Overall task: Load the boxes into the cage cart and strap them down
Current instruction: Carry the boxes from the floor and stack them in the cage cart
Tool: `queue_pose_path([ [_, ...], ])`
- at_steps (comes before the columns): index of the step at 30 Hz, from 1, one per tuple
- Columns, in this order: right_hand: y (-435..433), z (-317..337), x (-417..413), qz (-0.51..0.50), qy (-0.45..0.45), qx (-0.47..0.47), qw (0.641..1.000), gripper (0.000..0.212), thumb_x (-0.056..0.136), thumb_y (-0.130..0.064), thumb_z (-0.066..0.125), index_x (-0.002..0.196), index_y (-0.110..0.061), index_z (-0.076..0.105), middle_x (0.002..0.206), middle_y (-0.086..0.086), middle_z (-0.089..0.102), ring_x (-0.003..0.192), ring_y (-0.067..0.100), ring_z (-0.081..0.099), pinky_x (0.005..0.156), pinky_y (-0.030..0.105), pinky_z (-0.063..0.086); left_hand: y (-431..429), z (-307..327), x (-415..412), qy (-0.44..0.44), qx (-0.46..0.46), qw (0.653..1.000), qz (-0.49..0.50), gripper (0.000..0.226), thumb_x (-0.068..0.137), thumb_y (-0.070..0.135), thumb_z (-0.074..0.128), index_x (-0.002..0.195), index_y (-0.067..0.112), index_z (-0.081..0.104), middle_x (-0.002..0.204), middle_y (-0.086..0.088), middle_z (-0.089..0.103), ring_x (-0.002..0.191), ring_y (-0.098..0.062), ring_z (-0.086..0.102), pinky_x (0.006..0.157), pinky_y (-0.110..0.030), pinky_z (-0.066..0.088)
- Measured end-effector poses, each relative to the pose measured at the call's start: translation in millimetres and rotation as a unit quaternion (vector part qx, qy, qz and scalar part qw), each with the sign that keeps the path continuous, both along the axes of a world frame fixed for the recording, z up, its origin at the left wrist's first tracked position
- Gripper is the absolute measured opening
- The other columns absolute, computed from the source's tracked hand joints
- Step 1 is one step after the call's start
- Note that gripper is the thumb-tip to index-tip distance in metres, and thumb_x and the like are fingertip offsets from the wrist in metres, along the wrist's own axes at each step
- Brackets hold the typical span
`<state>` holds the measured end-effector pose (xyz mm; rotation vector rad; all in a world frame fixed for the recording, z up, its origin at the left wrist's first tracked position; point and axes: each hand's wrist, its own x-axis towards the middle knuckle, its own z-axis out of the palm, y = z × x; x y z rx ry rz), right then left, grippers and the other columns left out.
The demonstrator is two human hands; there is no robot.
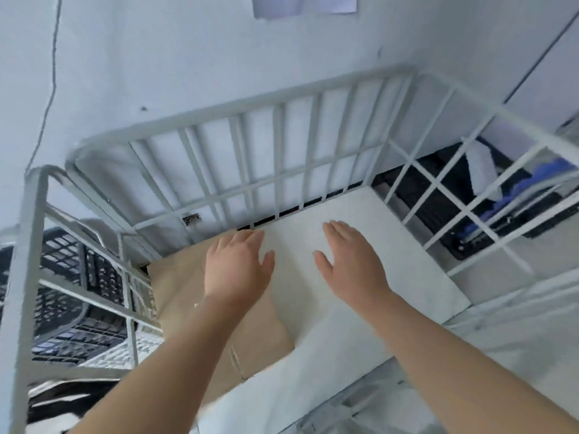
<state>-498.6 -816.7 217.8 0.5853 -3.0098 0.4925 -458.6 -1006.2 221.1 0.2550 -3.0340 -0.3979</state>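
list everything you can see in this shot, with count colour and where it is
cage cart: one, pale grey bars, fills the middle, against the wall
white box: one, white, inside the cart, right side
brown box: one, brown cardboard, inside the cart, left of the white box
black crates: count unclear, black, outside the cart on the left
paper: at least one sheet, white, on the wall at the top edge
cable: one, dark, running down the wall at left
left hand: one, fingers straight, over the edge where the two boxes meet
right hand: one, fingers straight, over the white box
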Motion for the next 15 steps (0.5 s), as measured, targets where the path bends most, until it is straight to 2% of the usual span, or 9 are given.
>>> queue_pose_path([
  [4, 67, 52, 28, -0.052, 0.007, 0.0, 0.999, 0.051, 0.097, -0.031, 0.046, 0.14, -0.006, 0.04, 0.144, 0.008, 0.043, 0.137, 0.023, 0.032, 0.113, 0.028, 0.019, 58, 55, 3, 0.03, 0.0, 0.998, -0.058, 0.041, 0.092, 0.043, 0.05, 0.128, 0.025, 0.057, 0.126, 0.007, 0.059, 0.116, -0.023, 0.05, 0.097, -0.033, 0.032],
  [7, 130, 85, 57, -0.114, 0.021, 0.001, 0.993, 0.049, 0.096, -0.031, 0.048, 0.138, -0.005, 0.043, 0.141, 0.01, 0.047, 0.134, 0.024, 0.036, 0.111, 0.029, 0.023, 117, 89, 12, 0.054, 0.007, 0.991, -0.119, 0.036, 0.091, 0.04, 0.053, 0.12, 0.021, 0.062, 0.12, 0.005, 0.063, 0.11, -0.025, 0.053, 0.095, -0.033, 0.032],
  [12, 239, 124, 114, -0.2, 0.029, -0.003, 0.979, 0.052, 0.096, -0.033, 0.049, 0.14, -0.007, 0.042, 0.145, 0.007, 0.044, 0.136, 0.021, 0.034, 0.112, 0.03, 0.025, 229, 124, 29, 0.06, 0.02, 0.975, -0.213, 0.043, 0.091, 0.043, 0.05, 0.129, 0.024, 0.056, 0.13, 0.006, 0.058, 0.121, -0.024, 0.049, 0.102, -0.036, 0.03],
  [15, 313, 142, 156, -0.256, 0.044, -0.01, 0.966, 0.05, 0.095, -0.03, 0.051, 0.138, -0.005, 0.045, 0.141, 0.009, 0.048, 0.134, 0.024, 0.038, 0.111, 0.028, 0.025, 310, 139, 49, 0.069, 0.024, 0.96, -0.271, 0.04, 0.091, 0.042, 0.051, 0.125, 0.023, 0.06, 0.128, 0.004, 0.06, 0.118, -0.025, 0.052, 0.1, -0.038, 0.033],
])
